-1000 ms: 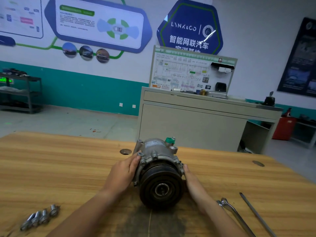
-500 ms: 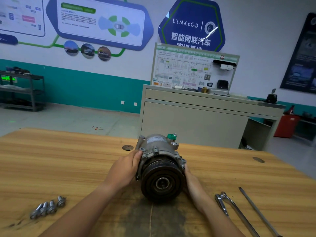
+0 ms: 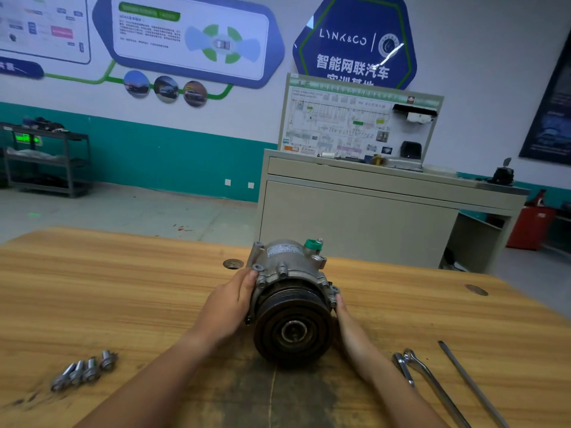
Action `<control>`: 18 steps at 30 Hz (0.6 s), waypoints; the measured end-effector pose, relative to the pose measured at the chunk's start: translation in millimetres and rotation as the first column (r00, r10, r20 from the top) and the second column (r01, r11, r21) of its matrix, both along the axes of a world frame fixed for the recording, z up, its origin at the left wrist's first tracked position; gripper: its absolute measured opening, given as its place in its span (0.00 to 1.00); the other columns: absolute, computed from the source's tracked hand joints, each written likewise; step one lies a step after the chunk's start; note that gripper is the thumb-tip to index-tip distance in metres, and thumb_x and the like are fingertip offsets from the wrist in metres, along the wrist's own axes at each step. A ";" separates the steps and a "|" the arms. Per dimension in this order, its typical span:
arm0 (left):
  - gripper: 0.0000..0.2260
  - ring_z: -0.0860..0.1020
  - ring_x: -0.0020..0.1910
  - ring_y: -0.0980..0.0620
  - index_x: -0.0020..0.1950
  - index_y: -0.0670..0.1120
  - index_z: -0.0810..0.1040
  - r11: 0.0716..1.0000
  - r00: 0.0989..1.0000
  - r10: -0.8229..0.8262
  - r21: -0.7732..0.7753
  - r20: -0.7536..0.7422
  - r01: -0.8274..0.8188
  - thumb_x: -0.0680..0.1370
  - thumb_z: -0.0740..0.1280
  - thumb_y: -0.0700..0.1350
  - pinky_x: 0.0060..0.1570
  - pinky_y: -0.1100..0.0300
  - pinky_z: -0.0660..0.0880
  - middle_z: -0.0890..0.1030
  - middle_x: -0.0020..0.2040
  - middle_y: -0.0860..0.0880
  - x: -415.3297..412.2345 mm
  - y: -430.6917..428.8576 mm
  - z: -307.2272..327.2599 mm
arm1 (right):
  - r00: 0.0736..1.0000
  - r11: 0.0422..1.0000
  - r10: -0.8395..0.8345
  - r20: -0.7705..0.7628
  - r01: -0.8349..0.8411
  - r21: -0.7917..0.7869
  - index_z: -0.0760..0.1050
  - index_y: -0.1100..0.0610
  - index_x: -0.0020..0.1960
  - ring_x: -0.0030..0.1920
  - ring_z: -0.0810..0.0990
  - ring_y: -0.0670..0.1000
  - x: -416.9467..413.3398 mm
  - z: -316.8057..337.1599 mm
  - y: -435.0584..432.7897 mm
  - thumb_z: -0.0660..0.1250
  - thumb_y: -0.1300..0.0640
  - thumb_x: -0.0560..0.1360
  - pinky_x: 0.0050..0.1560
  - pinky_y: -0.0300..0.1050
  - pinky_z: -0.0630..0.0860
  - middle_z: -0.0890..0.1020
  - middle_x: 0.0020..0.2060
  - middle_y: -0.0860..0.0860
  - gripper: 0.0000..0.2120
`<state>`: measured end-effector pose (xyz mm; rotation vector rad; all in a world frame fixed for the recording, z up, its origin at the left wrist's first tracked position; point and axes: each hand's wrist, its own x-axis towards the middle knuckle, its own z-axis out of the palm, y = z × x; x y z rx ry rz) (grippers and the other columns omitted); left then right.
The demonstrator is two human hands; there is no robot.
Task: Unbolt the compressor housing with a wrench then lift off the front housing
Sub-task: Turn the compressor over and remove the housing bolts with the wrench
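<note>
A grey metal compressor (image 3: 289,264) lies on its side on the wooden table (image 3: 123,291), its black pulley (image 3: 293,330) facing me. My left hand (image 3: 228,307) grips the left flank of the front housing, fingers on the flange. Pressed against the right flank, beside the pulley, is my right hand (image 3: 352,332). Several loose bolts (image 3: 85,370) lie in a row at the front left of the table. Two wrenches (image 3: 414,369) rest on the table to the right of my right forearm.
A long thin metal rod (image 3: 469,381) lies right of the wrenches. A dark stain (image 3: 278,396) marks the table under the compressor. Beyond the table stand a beige cabinet (image 3: 355,217) with a wiring board and a dark shelf rack (image 3: 46,159) at the far left.
My hands stay on both sides of the compressor. The view has tilted slightly, so everything on the table sits a little higher in frame; the compressor has not visibly come apart.
</note>
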<state>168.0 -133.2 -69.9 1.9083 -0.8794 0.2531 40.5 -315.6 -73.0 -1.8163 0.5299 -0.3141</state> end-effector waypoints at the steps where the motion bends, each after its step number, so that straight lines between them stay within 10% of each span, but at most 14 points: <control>1: 0.28 0.79 0.51 0.48 0.59 0.53 0.75 1.000 1.000 -0.007 0.000 -0.002 0.007 0.74 0.43 0.65 0.52 0.53 0.74 0.82 0.48 0.50 0.9 0.0 0.0 | 1.000 1.000 -0.004 0.017 0.004 -0.008 0.52 0.51 0.75 0.73 0.54 0.49 0.6 -1.0 0.0 0.42 0.40 0.78 0.71 0.48 0.51 0.58 0.74 0.49 0.29; 11: 0.28 0.78 0.50 0.52 0.55 0.54 0.78 0.998 0.998 -0.049 0.037 0.034 0.048 0.74 0.43 0.65 0.43 0.62 0.67 0.80 0.48 0.55 9.9 1.0 3.9 | 0.994 0.989 -0.072 0.079 0.081 -0.125 0.50 0.54 0.75 0.73 0.53 0.47 5.6 -4.7 4.5 0.42 0.45 0.80 0.69 0.40 0.50 0.56 0.74 0.48 0.26; 18: 0.23 0.75 0.29 0.64 0.31 0.54 0.72 1.000 1.000 -0.025 0.003 0.011 0.024 0.74 0.45 0.63 0.31 0.71 0.64 0.74 0.25 0.58 12.8 1.7 4.3 | 0.990 0.981 -0.080 0.115 0.099 -0.170 0.57 0.55 0.73 0.72 0.57 0.46 2.0 -3.1 12.3 0.43 0.45 0.79 0.61 0.33 0.53 0.63 0.72 0.49 0.26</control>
